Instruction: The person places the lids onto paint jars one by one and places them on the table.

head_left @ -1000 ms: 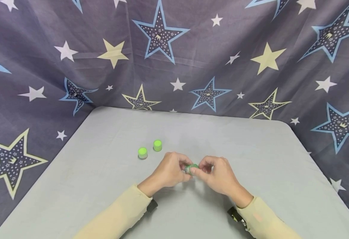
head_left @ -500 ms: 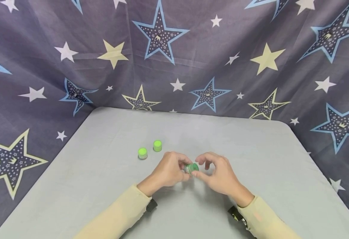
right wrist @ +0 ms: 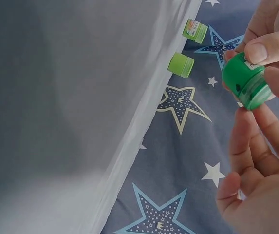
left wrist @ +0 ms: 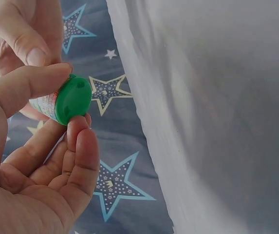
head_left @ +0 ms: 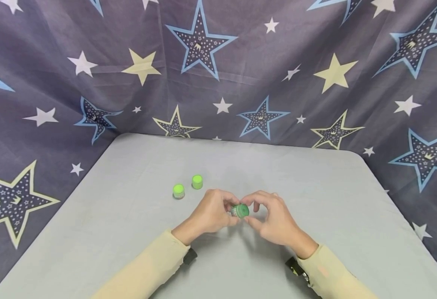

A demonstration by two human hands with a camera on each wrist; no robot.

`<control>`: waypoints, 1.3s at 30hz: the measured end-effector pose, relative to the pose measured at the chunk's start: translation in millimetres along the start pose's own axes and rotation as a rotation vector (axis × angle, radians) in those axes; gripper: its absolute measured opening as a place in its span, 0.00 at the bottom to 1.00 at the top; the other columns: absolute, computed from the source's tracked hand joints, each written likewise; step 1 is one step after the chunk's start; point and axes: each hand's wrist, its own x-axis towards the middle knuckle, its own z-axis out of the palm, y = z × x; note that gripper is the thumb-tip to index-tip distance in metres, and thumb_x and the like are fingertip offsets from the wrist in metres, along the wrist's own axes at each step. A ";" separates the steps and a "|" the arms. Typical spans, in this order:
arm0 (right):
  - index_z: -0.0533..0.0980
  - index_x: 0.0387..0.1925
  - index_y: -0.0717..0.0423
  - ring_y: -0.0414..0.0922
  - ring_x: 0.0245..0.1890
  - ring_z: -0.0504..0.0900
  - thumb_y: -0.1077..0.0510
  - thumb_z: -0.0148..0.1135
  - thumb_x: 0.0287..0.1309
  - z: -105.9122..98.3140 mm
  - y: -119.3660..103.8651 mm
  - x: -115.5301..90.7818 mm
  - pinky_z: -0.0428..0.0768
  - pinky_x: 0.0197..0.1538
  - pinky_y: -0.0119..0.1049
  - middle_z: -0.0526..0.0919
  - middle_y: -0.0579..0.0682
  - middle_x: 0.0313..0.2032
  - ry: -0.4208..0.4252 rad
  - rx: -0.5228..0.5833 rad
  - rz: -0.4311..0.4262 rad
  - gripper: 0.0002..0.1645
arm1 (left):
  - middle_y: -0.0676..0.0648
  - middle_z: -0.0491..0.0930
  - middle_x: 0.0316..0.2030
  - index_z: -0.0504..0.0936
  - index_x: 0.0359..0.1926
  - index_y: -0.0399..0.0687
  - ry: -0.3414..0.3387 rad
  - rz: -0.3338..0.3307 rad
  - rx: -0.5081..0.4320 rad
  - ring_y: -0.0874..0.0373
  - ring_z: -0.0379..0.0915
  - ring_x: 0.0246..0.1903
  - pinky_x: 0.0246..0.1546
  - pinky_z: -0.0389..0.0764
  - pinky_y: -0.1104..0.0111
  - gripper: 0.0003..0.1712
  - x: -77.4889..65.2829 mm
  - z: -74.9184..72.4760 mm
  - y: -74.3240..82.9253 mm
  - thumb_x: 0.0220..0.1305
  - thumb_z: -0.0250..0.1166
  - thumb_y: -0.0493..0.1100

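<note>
A small green paint-style jar (head_left: 241,211) with a printed label is held up between both hands, tilted so that its round green end faces right. My left hand (head_left: 211,212) grips its left part between thumb and fingers. At the other end, the thumb and fingertips of my right hand (head_left: 278,218) pinch the edge. In the left wrist view a smooth solid-green face of the jar (left wrist: 75,100) shows. The right wrist view shows the jar (right wrist: 239,74) with a glossy, see-through rim close to the right fingertips.
Two small jars with bright lime-green tops, a nearer one (head_left: 178,191) and a farther one (head_left: 197,182), stand on the grey-covered table (head_left: 136,166) left of the hands. A dark star-patterned cloth (head_left: 248,54) hangs behind and at the sides.
The right fingers come off the green jar's end, spreading away from it, then close back onto its edge. The left hand stays put; the two lime-topped jars have not moved.
</note>
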 end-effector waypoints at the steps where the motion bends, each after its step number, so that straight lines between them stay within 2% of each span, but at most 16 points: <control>1: 0.80 0.42 0.43 0.38 0.31 0.74 0.59 0.75 0.42 0.3 0.0 0.2 0.63 0.37 0.35 0.82 0.33 0.39 0.004 -0.001 0.001 0.21 | 0.56 0.81 0.25 0.86 0.34 0.51 0.001 0.000 -0.003 0.62 0.73 0.25 0.24 0.76 0.71 0.15 0.0 -0.1 0.0 0.41 0.77 0.38; 11: 0.81 0.34 0.44 0.39 0.27 0.74 0.50 0.73 0.48 2.7 -0.8 0.5 0.62 0.37 0.34 0.80 0.36 0.29 0.041 -0.032 0.008 0.11 | 0.56 0.80 0.22 0.86 0.32 0.52 0.002 -0.004 -0.017 0.62 0.72 0.23 0.21 0.74 0.71 0.12 -0.1 -0.5 1.1 0.42 0.76 0.38; 21: 0.80 0.30 0.47 0.37 0.26 0.75 0.48 0.73 0.47 3.9 -2.7 0.0 0.64 0.38 0.35 0.78 0.32 0.26 0.053 -0.057 0.046 0.12 | 0.55 0.79 0.21 0.86 0.33 0.51 -0.010 -0.026 -0.029 0.63 0.72 0.22 0.19 0.74 0.71 0.13 -0.8 0.2 2.4 0.42 0.77 0.38; 29: 0.81 0.32 0.45 0.39 0.27 0.74 0.46 0.72 0.48 4.5 -2.9 0.8 0.63 0.38 0.36 0.79 0.36 0.28 0.052 -0.060 0.075 0.12 | 0.55 0.79 0.23 0.86 0.33 0.52 0.001 -0.007 -0.002 0.62 0.72 0.24 0.21 0.75 0.71 0.13 -0.5 -1.4 2.0 0.42 0.76 0.39; 33: 0.82 0.36 0.47 0.40 0.28 0.74 0.43 0.71 0.49 2.7 -2.6 1.6 0.64 0.38 0.37 0.80 0.38 0.29 0.075 -0.052 0.086 0.16 | 0.56 0.80 0.25 0.86 0.33 0.53 0.007 -0.002 0.007 0.60 0.74 0.27 0.24 0.75 0.71 0.13 0.5 -2.6 0.4 0.42 0.76 0.39; 39: 0.82 0.38 0.47 0.39 0.26 0.74 0.44 0.71 0.49 -2.7 -1.4 3.3 0.66 0.38 0.38 0.80 0.39 0.28 0.115 -0.057 0.091 0.17 | 0.57 0.78 0.30 0.87 0.33 0.57 0.066 -0.020 0.077 0.57 0.72 0.31 0.26 0.74 0.70 0.15 1.5 -4.9 -1.1 0.38 0.77 0.42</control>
